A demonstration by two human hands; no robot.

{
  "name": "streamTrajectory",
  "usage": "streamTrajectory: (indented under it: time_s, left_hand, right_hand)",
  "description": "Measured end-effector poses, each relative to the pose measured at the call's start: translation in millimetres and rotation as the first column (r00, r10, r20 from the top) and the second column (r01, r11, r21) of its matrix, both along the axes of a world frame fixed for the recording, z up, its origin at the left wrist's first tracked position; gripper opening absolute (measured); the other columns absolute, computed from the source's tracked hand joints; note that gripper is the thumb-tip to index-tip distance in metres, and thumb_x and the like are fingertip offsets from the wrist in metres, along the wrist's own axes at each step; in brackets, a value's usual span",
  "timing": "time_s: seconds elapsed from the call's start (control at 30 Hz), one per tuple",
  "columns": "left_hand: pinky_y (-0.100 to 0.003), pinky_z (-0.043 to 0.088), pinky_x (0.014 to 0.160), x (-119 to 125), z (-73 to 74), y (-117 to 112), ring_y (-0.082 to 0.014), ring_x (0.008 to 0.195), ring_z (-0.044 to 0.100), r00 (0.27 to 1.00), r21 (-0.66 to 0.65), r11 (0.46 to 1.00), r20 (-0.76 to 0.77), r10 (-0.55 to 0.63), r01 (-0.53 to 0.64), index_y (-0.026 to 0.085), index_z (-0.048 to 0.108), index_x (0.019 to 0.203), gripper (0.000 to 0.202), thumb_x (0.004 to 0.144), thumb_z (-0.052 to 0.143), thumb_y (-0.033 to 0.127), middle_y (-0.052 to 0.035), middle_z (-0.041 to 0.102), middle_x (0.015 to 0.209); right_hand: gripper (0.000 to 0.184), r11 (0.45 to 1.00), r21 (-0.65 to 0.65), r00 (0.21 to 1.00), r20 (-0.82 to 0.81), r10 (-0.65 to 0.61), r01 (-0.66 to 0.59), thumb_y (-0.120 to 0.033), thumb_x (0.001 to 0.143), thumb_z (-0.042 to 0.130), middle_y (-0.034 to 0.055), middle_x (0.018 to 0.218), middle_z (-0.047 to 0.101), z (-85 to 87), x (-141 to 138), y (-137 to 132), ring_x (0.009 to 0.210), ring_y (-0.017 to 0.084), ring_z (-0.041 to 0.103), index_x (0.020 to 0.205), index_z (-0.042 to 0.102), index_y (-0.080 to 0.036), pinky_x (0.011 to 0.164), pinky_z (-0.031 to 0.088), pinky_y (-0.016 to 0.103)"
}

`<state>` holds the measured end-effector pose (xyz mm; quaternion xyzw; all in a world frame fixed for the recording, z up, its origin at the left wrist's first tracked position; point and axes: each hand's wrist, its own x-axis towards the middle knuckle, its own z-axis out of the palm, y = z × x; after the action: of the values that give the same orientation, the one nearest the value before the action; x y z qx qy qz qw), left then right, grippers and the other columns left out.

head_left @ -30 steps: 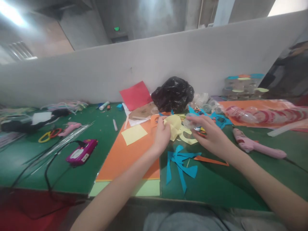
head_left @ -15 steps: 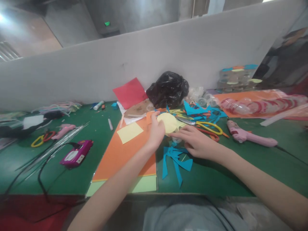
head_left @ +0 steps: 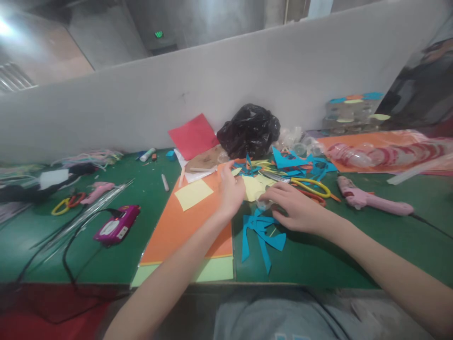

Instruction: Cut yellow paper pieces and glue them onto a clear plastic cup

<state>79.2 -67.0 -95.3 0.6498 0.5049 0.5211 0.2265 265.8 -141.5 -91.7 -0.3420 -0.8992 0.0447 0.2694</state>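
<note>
My left hand (head_left: pixel 231 191) is closed over the orange sheet (head_left: pixel 191 233), pinching a yellow paper circle (head_left: pixel 236 172) that is turned nearly edge-on, so its face is mostly hidden. To the right, my right hand (head_left: pixel 290 203) curls its fingers around a small clear plastic cup (head_left: pixel 262 202), partly covered by the fingertips. Behind the cup lies a cut yellow paper piece (head_left: pixel 253 187). Scissors with yellow and orange handles (head_left: pixel 313 185) rest just beyond my right hand. Several blue paper strips (head_left: pixel 261 231) lie in front of the cup.
A pink glue gun (head_left: pixel 375 200) lies at right, another pink glue gun (head_left: pixel 98 191) at left near a purple power box (head_left: pixel 118 225) with cables. A black plastic bag (head_left: pixel 249 131) and red paper (head_left: pixel 194 137) stand along the wall. Blue scraps (head_left: pixel 290 160) are heaped behind the scissors.
The yellow circle, face-up between both hands before, has tilted up and left in my left hand. My right hand has let go of its edge and closed on the clear cup.
</note>
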Motion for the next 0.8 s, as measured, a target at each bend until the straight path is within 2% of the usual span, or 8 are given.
streamTrajectory:
  time_s: [0.13,0.27,0.33,0.4,0.5,0.57,0.63,0.8]
  left_hand:
    - [-0.042,0.036,0.11,2,7.1,-12,-0.0217,0.125,0.047,0.992,0.164,0.982,-0.104,-0.071,0.088,0.019,0.047,0.121,0.032,0.089,0.044,0.013,-0.0108,0.053,0.126]
    - [-0.041,0.041,0.104,7,11.7,-26,-0.0221,0.12,0.051,0.962,0.136,0.961,-0.164,-0.22,0.242,0.021,0.051,0.117,0.022,0.097,0.044,0.029,-0.0101,0.057,0.123]
    - [-0.043,0.042,0.104,10,11.2,-30,-0.024,0.122,0.051,0.928,0.091,0.936,-0.192,-0.318,0.34,0.022,0.05,0.121,0.031,0.095,0.051,0.037,-0.0104,0.056,0.126]
    - [-0.043,0.043,0.103,11,9.8,-31,-0.0258,0.123,0.051,0.88,0.01,0.894,-0.178,-0.44,0.449,0.022,0.045,0.13,0.05,0.088,0.063,0.042,-0.0113,0.055,0.13]
    - [-0.043,0.047,0.101,12,7.5,-31,-0.0256,0.116,0.057,0.813,-0.117,0.816,-0.084,-0.576,0.566,0.021,0.036,0.14,0.07,0.082,0.072,0.04,-0.012,0.055,0.129]
    - [-0.043,0.049,0.098,12,6.7,-30,-0.0237,0.109,0.06,0.802,-0.153,0.795,-0.028,-0.597,0.586,0.02,0.035,0.141,0.069,0.083,0.071,0.035,-0.0108,0.057,0.123]
    - [-0.042,0.05,0.096,13,6.8,-29,-0.0223,0.105,0.061,0.814,-0.16,0.804,-0.003,-0.581,0.573,0.02,0.039,0.136,0.062,0.083,0.07,0.031,-0.0089,0.059,0.116]
    - [-0.037,0.051,0.092,13,10.5,-31,-0.0194,0.101,0.06,0.86,-0.125,0.851,0.045,-0.509,0.51,0.02,0.048,0.104,0.034,0.081,0.072,0.028,-0.0046,0.057,0.105]
  right_hand:
    - [0.021,0.999,0.04,1.0,0.023,-0.003,0.002,-0.005,0.087,0.049,0.0066,0.098,0.062,1.7,4,4,0.097,0.024,0.048,0.101,0.057,-0.017,0.086,0.045,0.04]
    - [0.012,0.988,0.141,0.998,0.0,-0.057,0.057,-0.006,0.09,0.05,0.0057,0.094,0.061,5.4,12,8,0.093,0.023,0.048,0.092,0.054,-0.017,0.083,0.044,0.038]
    - [0.009,0.977,0.19,0.995,-0.009,-0.097,0.097,-0.009,0.093,0.05,0.0065,0.095,0.061,6.5,16,9,0.093,0.024,0.047,0.093,0.054,-0.018,0.083,0.044,0.038]
    - [0.007,0.968,0.216,0.991,-0.013,-0.131,0.13,-0.011,0.094,0.051,0.0068,0.095,0.061,6.8,19,10,0.093,0.024,0.047,0.093,0.053,-0.018,0.083,0.044,0.039]
    - [0.008,0.959,0.223,0.984,-0.045,-0.171,0.177,-0.011,0.092,0.051,0.0059,0.093,0.061,5.8,21,10,0.09,0.024,0.048,0.091,0.051,-0.018,0.082,0.044,0.038]
    - [0.009,0.96,0.201,0.98,-0.077,-0.181,0.193,-0.011,0.092,0.05,0.0053,0.092,0.06,5.0,20,10,0.088,0.023,0.047,0.089,0.05,-0.019,0.08,0.044,0.037]
    - [0.008,0.965,0.172,0.977,-0.103,-0.185,0.201,-0.012,0.094,0.048,0.0057,0.095,0.06,5.7,16,10,0.088,0.023,0.048,0.091,0.05,-0.019,0.08,0.045,0.037]
    - [0.016,0.921,0.238,0.949,-0.146,-0.28,0.308,-0.018,0.096,0.044,0.0109,0.119,0.057,16.2,24,3,0.11,0.026,0.053,0.109,0.053,-0.02,0.094,0.046,0.042]
